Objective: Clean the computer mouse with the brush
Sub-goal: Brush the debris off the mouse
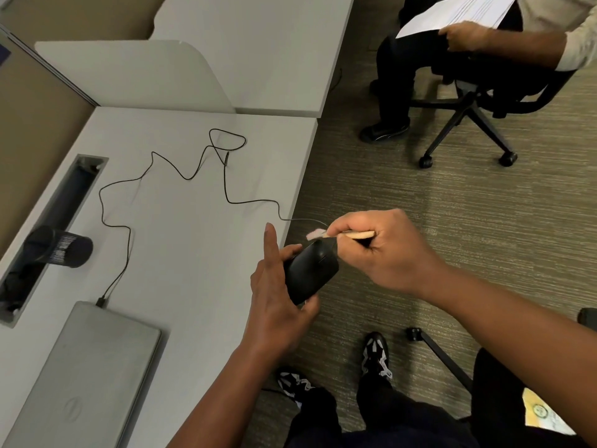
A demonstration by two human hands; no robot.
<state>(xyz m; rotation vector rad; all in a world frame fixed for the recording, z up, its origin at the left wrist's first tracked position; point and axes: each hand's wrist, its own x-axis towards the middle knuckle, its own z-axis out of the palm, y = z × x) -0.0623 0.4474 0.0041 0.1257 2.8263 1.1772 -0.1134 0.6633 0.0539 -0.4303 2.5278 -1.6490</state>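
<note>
Mouse (310, 273), black and wired, sits off the desk (181, 221) edge, gripped in the left hand (277, 295), while the right hand (381, 250) pinches a wooden brush (336, 234) at its front, where short, light strokes with the mouse held steady would probably serve best.

The brush (342, 234) is mostly buried in the right hand (384, 250); its bristles at nine o'clock are blurred. The left hand (277, 292) covers the mouse's (311, 270) near end. At seven o'clock the laptop (84, 376) runs off the bottom edge. The seated person (458, 56) at one o'clock is cropped by the top edge.
</note>
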